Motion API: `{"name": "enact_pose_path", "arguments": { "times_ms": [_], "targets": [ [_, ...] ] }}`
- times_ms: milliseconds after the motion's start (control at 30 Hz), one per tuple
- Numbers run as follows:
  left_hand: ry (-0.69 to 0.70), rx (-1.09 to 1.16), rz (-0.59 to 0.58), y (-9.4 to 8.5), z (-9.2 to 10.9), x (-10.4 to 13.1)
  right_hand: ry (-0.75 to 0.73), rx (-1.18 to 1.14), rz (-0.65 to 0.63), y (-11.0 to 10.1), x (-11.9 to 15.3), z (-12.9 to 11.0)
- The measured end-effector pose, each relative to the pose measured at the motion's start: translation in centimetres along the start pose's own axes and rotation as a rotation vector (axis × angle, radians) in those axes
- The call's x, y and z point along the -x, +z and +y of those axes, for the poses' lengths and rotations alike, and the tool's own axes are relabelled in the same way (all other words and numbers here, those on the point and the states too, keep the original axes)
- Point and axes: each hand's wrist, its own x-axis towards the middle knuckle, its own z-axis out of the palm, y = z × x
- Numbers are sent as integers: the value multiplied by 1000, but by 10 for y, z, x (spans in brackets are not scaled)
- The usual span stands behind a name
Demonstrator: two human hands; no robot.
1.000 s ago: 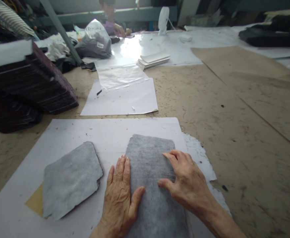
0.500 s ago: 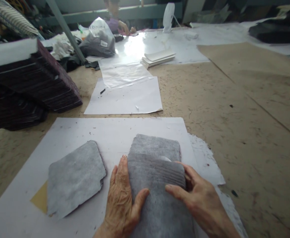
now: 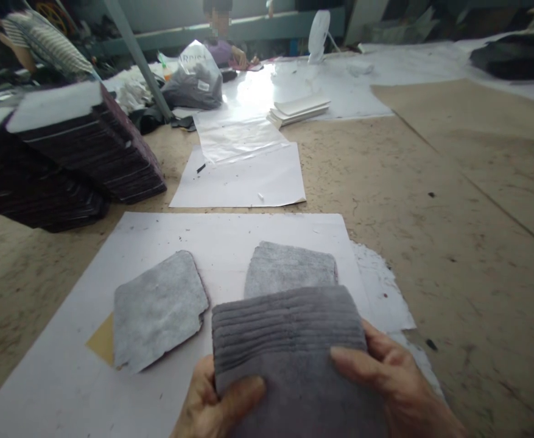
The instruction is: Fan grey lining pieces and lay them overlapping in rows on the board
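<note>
A thick stack of grey fabric pieces (image 3: 294,340) is held at the bottom centre, its layered edge facing away from me. My left hand (image 3: 223,395) grips its left side, thumb on top and fingers underneath. On the right side my right hand (image 3: 389,371) holds it the same way. Just beyond lies another grey piece (image 3: 289,267), partly covered by the stack. To the left, an angular grey piece (image 3: 159,310) with a notched edge rests over a tan piece (image 3: 100,342) on the large white sheet (image 3: 157,401).
Tall stacks of dark pieces (image 3: 93,146) stand at the left. Farther off are a white sheet (image 3: 248,182), stacked white cards (image 3: 301,108), a plastic bag (image 3: 196,79) and a slanted pole (image 3: 139,58). Two people are at the back.
The held stack has been raised and tilted, showing more of its layered edge. My left hand has moved from lying flat beside it to gripping its side. The view has shifted slightly left.
</note>
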Motion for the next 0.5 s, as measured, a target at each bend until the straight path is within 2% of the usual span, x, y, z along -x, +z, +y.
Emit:
{"name": "enact_pose_path", "arguments": {
  "times_ms": [67,133,167,200,300,333,367,400,433,500],
  "targets": [
    [-76,95,8,10,3,7,-21,116,-1,1,-3,3],
    [-65,143,21,18,7,9,-135,341,47,-4,-5,12],
    [-51,159,27,21,9,8,-268,482,79,-8,-5,18],
    [-38,176,32,22,9,6,-468,636,93,-14,-4,25],
    [43,246,16,23,6,-1,-1225,1070,64,-31,0,41],
    [67,264,-3,23,5,-4,-1390,1152,38,-34,1,43],
    [73,272,-24,23,3,-5,-1446,1184,46,-36,3,43],
    [59,262,-46,23,2,-5,-1385,1167,100,-35,5,41],
    [35,229,-66,24,1,-4,-1228,1099,170,-33,7,37],
    [77,88,-64,26,2,2,-734,828,236,-26,13,27]
  ]
}}
